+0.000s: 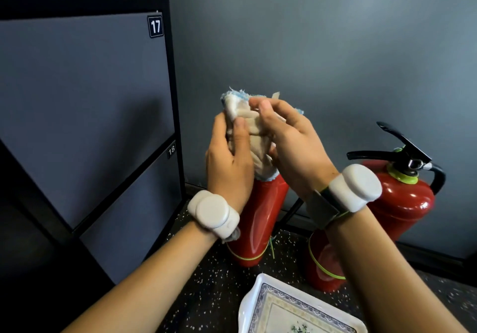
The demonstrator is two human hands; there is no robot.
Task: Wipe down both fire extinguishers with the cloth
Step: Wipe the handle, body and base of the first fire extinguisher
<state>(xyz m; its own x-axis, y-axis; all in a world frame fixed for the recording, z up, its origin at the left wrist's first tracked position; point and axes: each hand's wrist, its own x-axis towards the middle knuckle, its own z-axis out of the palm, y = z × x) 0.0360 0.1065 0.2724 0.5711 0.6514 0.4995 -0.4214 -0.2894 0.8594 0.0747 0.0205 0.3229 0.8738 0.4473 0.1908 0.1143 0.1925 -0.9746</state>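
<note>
A grey wall [335,48] fills the view from 12 to 3 o'clock. Dark locker panels [77,113] in black frames take the whole 9 o'clock side. A dark speckled floor [211,281] runs along the bottom.

The right fire extinguisher [397,203] stands against the wall at 4 o'clock. Its black lever and handle are uppermost, and the right forearm crosses its lower body. The left fire extinguisher [258,216] stands at 6 o'clock, just below the hands, which hide its top. A white patterned tray [247,307] lies on the floor at 6 o'clock, near both red bases.

The left hand [229,162] and the right hand [296,146] meet at centre, raised in front of the wall. The left hand's fingers curl round the cloth [247,123], its thumb pressed flat on it. The right hand pinches the bundle's upper part between thumb and fingers.

The cloth is a bunched white rag with a frayed blue edge, held between both hands. Its lower end hangs at the left extinguisher's hidden top; contact cannot be told.

Each wrist carries a pale round device, the left wrist device [213,212] and the right wrist device [356,188]. Number plates 17 [155,26] and 18 [171,149] mark the lockers at 10 and 9 o'clock.
</note>
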